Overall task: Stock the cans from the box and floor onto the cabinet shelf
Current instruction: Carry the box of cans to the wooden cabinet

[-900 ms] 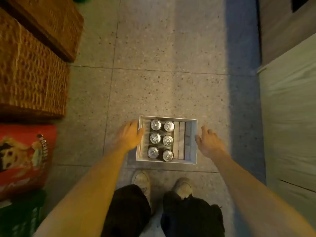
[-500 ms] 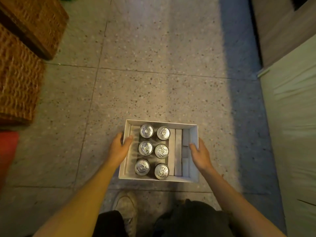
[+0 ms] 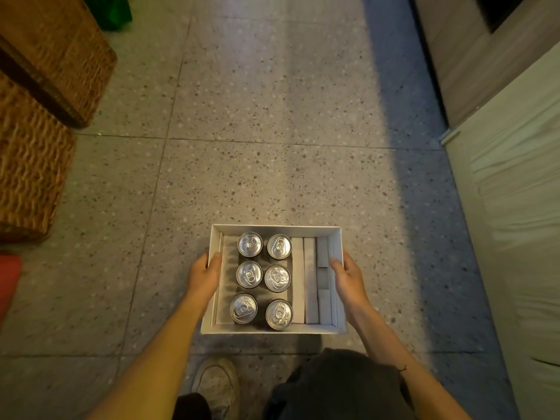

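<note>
A white open box [image 3: 272,228] is in front of me above the speckled floor. Several silver cans [image 3: 249,274] stand upright in its left half in two columns. White cardboard strips [image 3: 310,283] fill its right half. My left hand [image 3: 203,272] grips the box's left wall, thumb hooked over the rim. My right hand [image 3: 347,275] grips the right wall the same way. The box looks lifted off the floor between both hands. No cabinet shelf is recognisable in view.
Woven wicker baskets [image 3: 33,165] stand at the left. A red bag [image 3: 9,280] shows at the left edge, something green [image 3: 112,10] at the top. A pale wall or panel [image 3: 512,207] runs along the right. My shoe [image 3: 218,386] and knee are below the box.
Both hands went from beside the box to gripping its side walls. The box now looks larger and nearer, raised toward me. The view has shifted a little.
</note>
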### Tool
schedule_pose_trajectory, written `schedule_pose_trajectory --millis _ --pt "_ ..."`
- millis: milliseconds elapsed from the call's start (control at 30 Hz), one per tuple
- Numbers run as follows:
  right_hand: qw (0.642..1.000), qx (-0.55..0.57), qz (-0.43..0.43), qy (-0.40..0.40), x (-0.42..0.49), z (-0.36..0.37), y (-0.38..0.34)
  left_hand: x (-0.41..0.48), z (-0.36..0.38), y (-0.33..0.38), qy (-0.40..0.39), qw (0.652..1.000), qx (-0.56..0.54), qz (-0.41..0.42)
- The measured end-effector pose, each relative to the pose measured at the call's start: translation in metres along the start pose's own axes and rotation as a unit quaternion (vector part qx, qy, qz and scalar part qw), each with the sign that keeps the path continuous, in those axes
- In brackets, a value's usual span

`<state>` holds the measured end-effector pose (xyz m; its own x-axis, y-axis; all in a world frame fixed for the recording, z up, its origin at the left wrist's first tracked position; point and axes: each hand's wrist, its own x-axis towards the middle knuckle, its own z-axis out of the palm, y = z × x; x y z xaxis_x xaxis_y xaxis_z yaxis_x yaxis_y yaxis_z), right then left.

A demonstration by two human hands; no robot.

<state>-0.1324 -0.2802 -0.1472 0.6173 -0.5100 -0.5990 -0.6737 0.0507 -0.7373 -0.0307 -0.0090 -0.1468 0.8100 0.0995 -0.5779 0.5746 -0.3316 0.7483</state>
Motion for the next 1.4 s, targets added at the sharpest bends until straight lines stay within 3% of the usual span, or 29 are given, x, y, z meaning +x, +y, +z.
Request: schedule_pose_trajectory --millis 167,367,1067,1267,1400 --pt "1.0 0.012 -0.01 -0.002 -0.02 -0.012 -0.036 -0.014 -0.007 0.028 0.0 1.0 -0.011 -0.006" --pt "1.0 0.029 -0.006 0.011 -0.073 -0.05 -0.121 -0.057 -0.035 0.13 -0.02 0.999 0.002 0.032" --pt "0.999 0.034 -0.036 0.008 -0.397 -0.201 -0.608 -0.335 -0.245 0.609 -0.014 0.997 0.033 0.066" --pt "0.999 0.005 -0.033 0.036 -0.424 -0.205 -0.678 -0.352 -0.272 0.67 -0.012 0.997 0.005 0.07" --pt "1.0 -0.025 0.001 0.003 -0.412 -0.205 -0.699 -0.347 -0.278 0.689 -0.016 0.997 0.006 0.069"
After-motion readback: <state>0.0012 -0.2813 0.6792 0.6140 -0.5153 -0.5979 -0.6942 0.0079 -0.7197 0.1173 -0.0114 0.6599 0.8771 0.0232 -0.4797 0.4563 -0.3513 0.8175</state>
